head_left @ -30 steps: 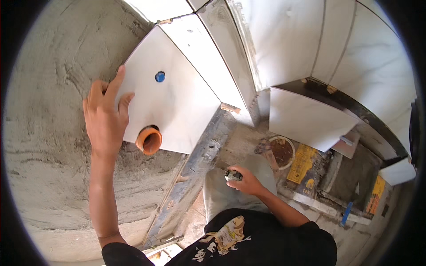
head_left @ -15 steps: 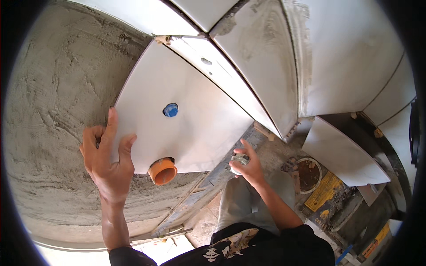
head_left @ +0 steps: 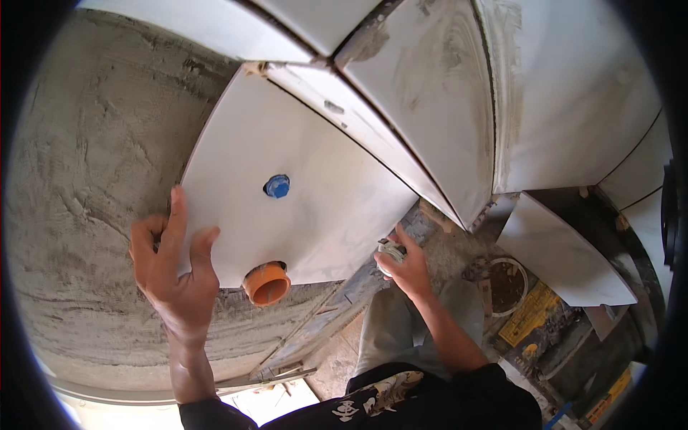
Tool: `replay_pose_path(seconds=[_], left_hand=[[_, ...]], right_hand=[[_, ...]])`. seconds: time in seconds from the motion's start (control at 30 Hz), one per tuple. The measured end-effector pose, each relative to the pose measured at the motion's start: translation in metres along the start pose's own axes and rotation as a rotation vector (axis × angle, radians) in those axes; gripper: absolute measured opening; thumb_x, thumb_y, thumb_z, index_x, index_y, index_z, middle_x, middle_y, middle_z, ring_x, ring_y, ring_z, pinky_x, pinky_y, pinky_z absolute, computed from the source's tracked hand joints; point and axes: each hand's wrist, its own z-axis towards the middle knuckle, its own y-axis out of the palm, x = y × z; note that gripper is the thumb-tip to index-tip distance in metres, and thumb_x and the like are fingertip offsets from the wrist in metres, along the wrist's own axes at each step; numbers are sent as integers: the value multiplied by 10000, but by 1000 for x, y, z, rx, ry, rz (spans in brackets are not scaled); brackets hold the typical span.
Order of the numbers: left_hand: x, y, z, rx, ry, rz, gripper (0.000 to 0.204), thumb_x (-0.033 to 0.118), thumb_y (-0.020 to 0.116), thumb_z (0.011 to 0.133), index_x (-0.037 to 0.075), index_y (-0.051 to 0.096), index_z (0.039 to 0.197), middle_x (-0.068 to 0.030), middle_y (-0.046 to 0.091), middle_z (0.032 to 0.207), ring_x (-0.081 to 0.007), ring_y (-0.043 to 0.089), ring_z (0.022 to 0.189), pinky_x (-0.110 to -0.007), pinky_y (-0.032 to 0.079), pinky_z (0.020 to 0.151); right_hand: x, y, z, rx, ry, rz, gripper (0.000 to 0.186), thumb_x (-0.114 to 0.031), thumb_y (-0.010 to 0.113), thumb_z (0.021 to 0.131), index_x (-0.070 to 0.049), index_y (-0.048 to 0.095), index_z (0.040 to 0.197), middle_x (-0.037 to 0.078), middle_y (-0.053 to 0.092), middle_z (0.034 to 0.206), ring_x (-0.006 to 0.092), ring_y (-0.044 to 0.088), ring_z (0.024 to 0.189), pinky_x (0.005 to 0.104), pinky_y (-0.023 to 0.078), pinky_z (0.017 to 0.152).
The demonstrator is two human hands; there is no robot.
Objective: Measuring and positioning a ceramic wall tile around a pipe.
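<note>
Left hand [head_left: 175, 279]: loosely spread at tile's edge | Right hand [head_left: 410, 271]: grasping small pale rounded object [head_left: 389, 252] (kind unclear) | Broad glossy white tile [head_left: 322, 179]: against rough grey mortar wall [head_left: 86, 165], orange round pipe [head_left: 265, 274] protruding below | Advice: even, flat-palmed pressure likely steadies it best

A black short-sleeved shirt [head_left: 459, 403] carries a cream print [head_left: 392, 392] and white lettering [head_left: 345, 410]. The trousers [head_left: 381, 322] are pale grey.

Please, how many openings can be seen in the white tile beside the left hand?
2: one around the blue plug, one around the orange pipe by the lower edge of the white tile. The left hand could hide only a small part.
</note>
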Motion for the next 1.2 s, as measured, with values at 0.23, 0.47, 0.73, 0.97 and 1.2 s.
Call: replay_pose_path(seconds=[0.23, 0.47, 0.73, 0.97, 1.2], left_hand=[[5, -5, 5, -18, 14, 47, 665, 69, 827, 755, 172, 642, 1386, -44, 513, 866, -196, 494, 773, -354, 420, 752], [9, -4, 9, -36, 66, 26, 681, 72, 801, 774, 178, 607, 1418, -46, 489, 829, -208, 498, 725, -372, 428, 702], [7, -3, 13, -61, 33, -43, 707, 140, 823, 774, 123, 542, 1422, -131, 677, 1008, -319, 685, 828, -422, 540, 713], [0, -3, 23, -117, -36, -116, 392, 127, 790, 840, 32, 611, 1174, -193, 739, 945, -352, 727, 837, -399, 554, 743], [-3, -1, 31, -132, -240, -468, 211, 55, 731, 890, -18, 644, 1068, -137, 745, 864, -132, 672, 729, -288, 514, 682]], right_hand=[[-120, 11, -34, -186, -416, -87, 724, -207, 801, 834, -45, 497, 1470, 88, 668, 914, 213, 666, 815, 329, 548, 757], [-135, 42, -17, -268, -639, -555, 889, -260, 746, 892, -78, 239, 1599, 175, 675, 1061, 323, 694, 887, 410, 568, 811], [-133, 43, -24, -279, -587, -554, 903, -257, 765, 875, -104, 245, 1597, 175, 682, 1049, 297, 703, 927, 406, 558, 851], [-44, 20, -26, -61, 14, -49, 847, -291, 796, 846, -44, 343, 1519, 163, 604, 1226, 225, 701, 878, 321, 572, 478], [-7, 6, -34, -104, 190, 154, 928, -300, 802, 848, 28, 275, 1538, 205, 545, 1361, 234, 718, 816, 339, 573, 441]])
